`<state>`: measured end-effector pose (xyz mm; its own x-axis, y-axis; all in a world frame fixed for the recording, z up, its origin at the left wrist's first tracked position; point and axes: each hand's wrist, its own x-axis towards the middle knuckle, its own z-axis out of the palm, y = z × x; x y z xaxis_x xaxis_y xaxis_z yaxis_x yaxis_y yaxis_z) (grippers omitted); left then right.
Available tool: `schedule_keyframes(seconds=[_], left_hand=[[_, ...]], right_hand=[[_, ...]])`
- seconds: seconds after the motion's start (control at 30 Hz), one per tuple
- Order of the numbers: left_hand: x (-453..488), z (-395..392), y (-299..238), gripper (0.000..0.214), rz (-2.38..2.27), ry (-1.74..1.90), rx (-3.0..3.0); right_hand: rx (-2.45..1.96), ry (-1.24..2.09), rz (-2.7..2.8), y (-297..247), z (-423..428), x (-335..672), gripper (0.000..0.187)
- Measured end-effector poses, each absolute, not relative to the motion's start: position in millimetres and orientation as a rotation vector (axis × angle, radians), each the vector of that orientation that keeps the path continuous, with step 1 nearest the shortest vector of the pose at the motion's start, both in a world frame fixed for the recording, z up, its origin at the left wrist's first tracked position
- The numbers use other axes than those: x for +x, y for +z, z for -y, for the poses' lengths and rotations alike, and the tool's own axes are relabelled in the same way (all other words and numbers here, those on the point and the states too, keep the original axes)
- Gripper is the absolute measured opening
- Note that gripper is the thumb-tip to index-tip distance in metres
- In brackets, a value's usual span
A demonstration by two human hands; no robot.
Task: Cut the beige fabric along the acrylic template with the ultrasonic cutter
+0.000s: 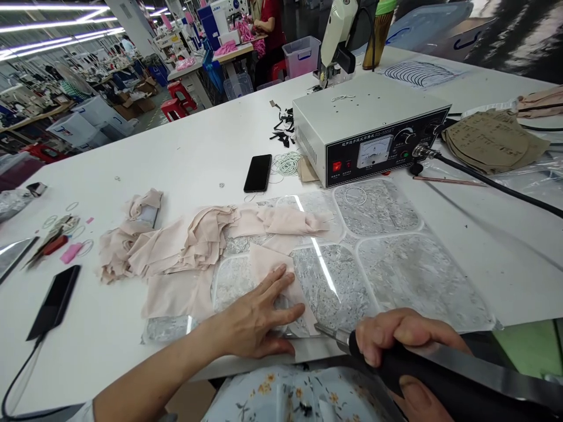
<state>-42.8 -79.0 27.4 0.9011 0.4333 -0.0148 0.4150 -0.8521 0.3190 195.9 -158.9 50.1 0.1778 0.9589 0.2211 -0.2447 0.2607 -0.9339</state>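
My left hand (pixel 257 316) lies flat with fingers spread on a beige fabric piece (pixel 269 265), pressing it onto a scratched clear cutting plate (pixel 396 269) near the table's front edge. My right hand (pixel 404 346) is wrapped around the black handle of an ultrasonic cutting tool (pixel 440 381). Its metal tip (pixel 328 332) touches the fabric's near edge, just right of my left fingers. A heap of more beige fabric pieces (pixel 176 240) lies to the left and behind.
The tool's grey control box (pixel 369 126) stands behind the plate, with its cable (pixel 492 184) running right. A black phone (pixel 257 173), white elastic rings (pixel 287 163), brown paper patterns (pixel 492 140), scissors (pixel 46 245) and another phone (pixel 55 302) lie around. A person works at the far sewing station.
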Motion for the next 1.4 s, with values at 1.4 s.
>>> schedule_keyframes(seconds=[1.4], left_hand=[[-20,102,9,0.011,-0.900,0.521,2.855]], right_hand=[[-0.781,1.072,1.059,42,155,198,0.016]])
